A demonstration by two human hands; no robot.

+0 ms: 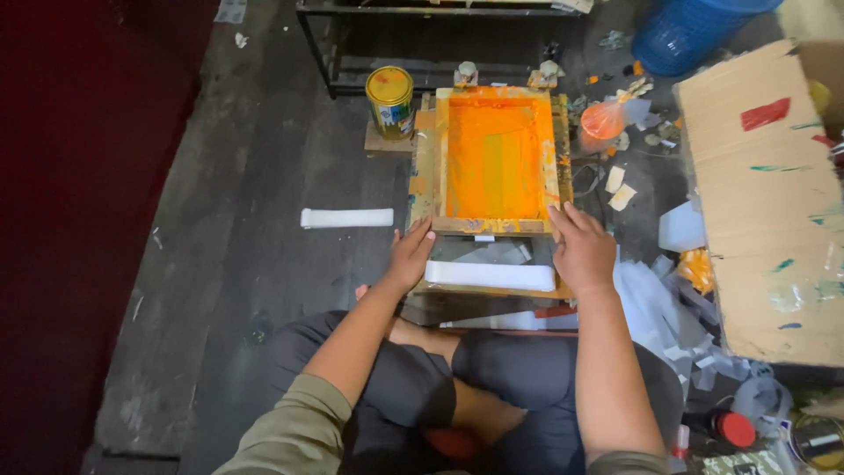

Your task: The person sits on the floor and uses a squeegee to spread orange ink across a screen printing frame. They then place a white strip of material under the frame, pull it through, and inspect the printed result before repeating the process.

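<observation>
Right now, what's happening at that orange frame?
A person sits cross-legged on the floor at a wooden screen-printing frame coated in orange ink. The left hand and right hand rest on the frame's near corners, empty. A white strip lies on the board just below the frame. A yellow paint can stands to the left, beyond it.

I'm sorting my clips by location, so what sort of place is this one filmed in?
Probably a small screen-printing workshop, worked on the floor. A wooden-framed printing screen flooded with orange ink lies under both hands, a yellow paint tin stands beside it, and an ink-smeared cardboard sheet lies among paper scraps.
</observation>
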